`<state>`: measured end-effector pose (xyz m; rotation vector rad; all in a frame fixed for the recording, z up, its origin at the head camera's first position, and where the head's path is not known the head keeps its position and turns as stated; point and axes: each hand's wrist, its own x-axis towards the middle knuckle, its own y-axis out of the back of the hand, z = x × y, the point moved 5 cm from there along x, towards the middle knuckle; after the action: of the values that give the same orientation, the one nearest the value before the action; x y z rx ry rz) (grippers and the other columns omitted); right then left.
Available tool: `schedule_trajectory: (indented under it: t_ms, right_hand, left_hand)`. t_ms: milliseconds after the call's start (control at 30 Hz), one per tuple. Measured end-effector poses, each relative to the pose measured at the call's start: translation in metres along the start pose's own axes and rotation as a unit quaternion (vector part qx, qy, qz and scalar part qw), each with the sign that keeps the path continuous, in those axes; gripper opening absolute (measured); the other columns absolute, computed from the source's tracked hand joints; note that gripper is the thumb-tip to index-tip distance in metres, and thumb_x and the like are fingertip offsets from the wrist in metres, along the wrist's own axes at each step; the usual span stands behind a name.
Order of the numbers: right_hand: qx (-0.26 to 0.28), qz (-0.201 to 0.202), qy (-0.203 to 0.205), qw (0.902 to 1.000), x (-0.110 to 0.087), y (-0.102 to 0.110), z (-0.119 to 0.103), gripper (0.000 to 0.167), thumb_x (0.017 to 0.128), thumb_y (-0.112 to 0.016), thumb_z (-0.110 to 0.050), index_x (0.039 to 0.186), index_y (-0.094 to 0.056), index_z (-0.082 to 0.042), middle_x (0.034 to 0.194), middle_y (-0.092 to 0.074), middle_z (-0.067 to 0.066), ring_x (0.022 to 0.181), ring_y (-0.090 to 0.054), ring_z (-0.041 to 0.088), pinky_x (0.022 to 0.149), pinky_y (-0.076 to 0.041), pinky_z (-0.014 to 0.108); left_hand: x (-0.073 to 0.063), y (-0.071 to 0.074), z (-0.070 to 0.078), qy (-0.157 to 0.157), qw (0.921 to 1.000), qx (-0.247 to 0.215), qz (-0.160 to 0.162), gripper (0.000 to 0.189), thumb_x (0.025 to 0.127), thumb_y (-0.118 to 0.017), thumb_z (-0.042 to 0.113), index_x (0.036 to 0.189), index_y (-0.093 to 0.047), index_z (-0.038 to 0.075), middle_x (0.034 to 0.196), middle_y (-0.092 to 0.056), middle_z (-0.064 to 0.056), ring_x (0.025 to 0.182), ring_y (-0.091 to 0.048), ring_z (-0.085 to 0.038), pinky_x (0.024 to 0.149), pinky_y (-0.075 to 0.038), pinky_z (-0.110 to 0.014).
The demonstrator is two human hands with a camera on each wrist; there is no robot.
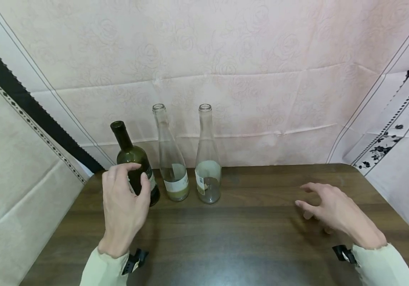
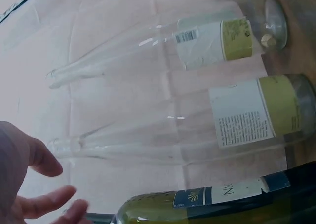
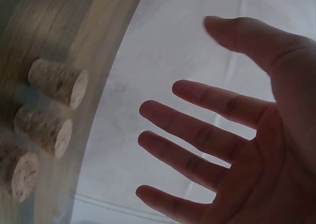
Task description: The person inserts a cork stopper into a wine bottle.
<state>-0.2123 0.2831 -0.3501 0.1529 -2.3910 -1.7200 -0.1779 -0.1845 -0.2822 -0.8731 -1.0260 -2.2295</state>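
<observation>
My left hand (image 1: 124, 204) is in front of the dark green wine bottle (image 1: 138, 157), thumb and fingers apart with nothing between them. To its right stand two clear glass bottles, the nearer one (image 1: 171, 159) and the further one (image 1: 208, 167); both are uncorked and carry white and yellow-green labels (image 2: 242, 113). Over the right part of the table, my right hand (image 1: 336, 210) hovers with fingers spread, holding nothing. Three corks stand close by in the right wrist view: one (image 3: 54, 81), a second (image 3: 42, 130) and a third (image 3: 17, 172). In the head view that hand largely hides them.
The brown wooden table (image 1: 226, 246) ends at a back edge just behind the bottles. A pale rose-patterned cloth (image 1: 244, 99) hangs behind it, with more cloth on both sides. Black devices are strapped at the left wrist (image 1: 134, 261) and right wrist (image 1: 344, 253).
</observation>
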Motion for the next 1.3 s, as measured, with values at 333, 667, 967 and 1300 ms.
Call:
schedule_trajectory:
  t_ms: [333, 667, 967, 1300]
  right_hand:
    - [0.218, -0.128, -0.057, 0.9658, 0.000, -0.013, 0.024, 0.066, 0.095, -0.071, -0.041, 0.143, -0.047, -0.003, 0.086, -0.078, 0.003, 0.069, -0.069, 0.020, 0.046, -0.054, 0.040]
    - [0.233, -0.174, -0.054, 0.9554, 0.001, -0.022, 0.042, 0.068, 0.091, -0.077, -0.030, 0.144, -0.047, 0.002, 0.098, -0.078, 0.008, 0.060, -0.067, 0.025, 0.051, -0.056, 0.039]
    - [0.220, -0.172, -0.049, 0.9588, 0.003, -0.030, 0.053, 0.063, 0.085, -0.083, -0.029, 0.135, -0.058, 0.001, 0.132, -0.051, 0.033, 0.062, -0.069, 0.023, 0.054, -0.058, 0.037]
    - [0.084, -0.127, 0.021, 0.9881, 0.011, -0.031, 0.061, 0.044, 0.081, -0.085, -0.034, 0.116, -0.074, -0.010, 0.120, -0.070, 0.016, 0.104, -0.065, 0.029, 0.079, -0.054, 0.035]
  left_hand:
    - [0.020, 0.006, -0.012, 0.033, 0.9939, 0.000, 0.106, 0.041, 0.090, -0.065, 0.016, 0.125, -0.055, -0.001, 0.121, -0.045, -0.027, 0.114, -0.031, -0.042, 0.095, -0.024, -0.046]
    - [0.035, 0.005, -0.034, 0.061, 0.9915, -0.011, 0.114, 0.069, 0.091, -0.066, 0.028, 0.147, -0.035, 0.003, 0.150, -0.028, -0.021, 0.138, -0.020, -0.035, 0.118, -0.017, -0.044]
    - [0.045, -0.005, -0.058, 0.136, 0.9899, -0.023, 0.031, 0.084, 0.095, -0.061, 0.045, 0.158, -0.020, 0.007, 0.162, -0.024, -0.018, 0.147, -0.017, -0.033, 0.121, -0.022, -0.053]
    - [0.048, -0.018, -0.077, 0.206, 0.9760, -0.009, -0.069, 0.089, 0.093, -0.058, 0.064, 0.158, -0.025, 0.013, 0.162, -0.033, -0.013, 0.141, -0.037, -0.037, 0.107, -0.037, -0.061]
